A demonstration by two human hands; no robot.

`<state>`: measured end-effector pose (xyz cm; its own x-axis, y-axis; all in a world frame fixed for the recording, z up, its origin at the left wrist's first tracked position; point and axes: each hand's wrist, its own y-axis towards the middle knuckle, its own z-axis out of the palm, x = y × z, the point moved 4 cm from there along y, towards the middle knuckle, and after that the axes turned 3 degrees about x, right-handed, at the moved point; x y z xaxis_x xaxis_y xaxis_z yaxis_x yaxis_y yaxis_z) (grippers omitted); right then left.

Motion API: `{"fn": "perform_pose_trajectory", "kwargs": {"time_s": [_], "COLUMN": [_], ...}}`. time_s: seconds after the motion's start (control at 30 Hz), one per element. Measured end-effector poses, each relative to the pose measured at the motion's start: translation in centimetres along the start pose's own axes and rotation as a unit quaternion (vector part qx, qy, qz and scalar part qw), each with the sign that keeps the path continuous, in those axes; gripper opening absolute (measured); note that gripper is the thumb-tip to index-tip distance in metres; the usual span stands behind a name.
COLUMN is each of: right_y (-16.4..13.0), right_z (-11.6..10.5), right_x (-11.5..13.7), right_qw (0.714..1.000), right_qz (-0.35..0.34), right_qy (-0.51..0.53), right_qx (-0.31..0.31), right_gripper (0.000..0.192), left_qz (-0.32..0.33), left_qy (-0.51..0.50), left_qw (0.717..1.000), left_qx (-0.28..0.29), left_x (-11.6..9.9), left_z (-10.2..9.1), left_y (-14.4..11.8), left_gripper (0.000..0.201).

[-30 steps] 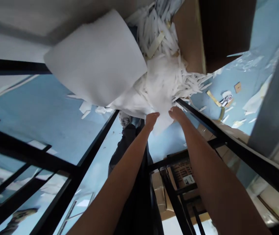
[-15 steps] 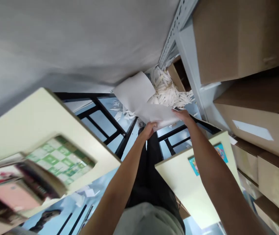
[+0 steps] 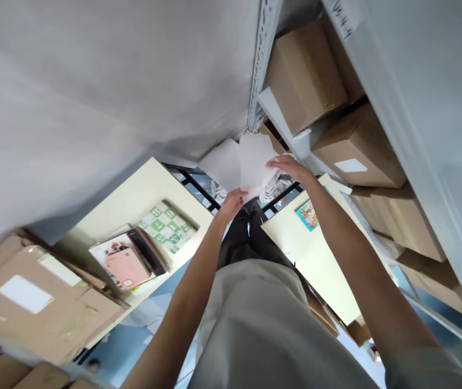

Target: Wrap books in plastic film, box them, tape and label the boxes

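Between my two hands is a large white sheet of paper, bent or folded into two faces that meet at a ridge; whether it is one sheet or two I cannot tell. My left hand pinches its lower edge. My right hand is closed on its right edge, fingertips partly over the paper. Behind and below the paper lies a heap of white paper strips, mostly hidden by the sheet.
Pale tables stand at left and right. The left one bears books, a green checked booklet and a cardboard box. A colourful card lies on the right one. Shelves at right hold cardboard boxes; a grey wall rises ahead.
The view has tilted back and risen, showing more of the tables and shelves. My right hand has lifted its side of the paper, so the sheet now stands more upright.
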<state>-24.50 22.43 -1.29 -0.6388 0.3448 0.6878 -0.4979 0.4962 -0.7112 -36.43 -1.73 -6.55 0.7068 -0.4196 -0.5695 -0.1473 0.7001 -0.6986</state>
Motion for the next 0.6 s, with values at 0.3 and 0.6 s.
{"fn": "perform_pose_trajectory", "kwargs": {"time_s": [0.3,0.6], "right_y": [-6.3,-9.5], "right_z": [1.7,0.4], "right_x": [5.4,9.1], "right_qw": [0.993,0.972], "right_qz": [-0.105,-0.229], "right_qy": [0.032,0.007], "right_qx": [0.045,0.059], "right_gripper": [0.042,0.046], "left_qz": [0.039,0.166], "left_qy": [0.069,0.010], "left_qw": [0.996,0.985], "left_qx": [-0.047,0.038], "left_x": [-3.4,-9.6], "left_z": [-0.2,2.5], "left_y": [-5.6,-8.2], "left_gripper": [0.038,0.049]}}
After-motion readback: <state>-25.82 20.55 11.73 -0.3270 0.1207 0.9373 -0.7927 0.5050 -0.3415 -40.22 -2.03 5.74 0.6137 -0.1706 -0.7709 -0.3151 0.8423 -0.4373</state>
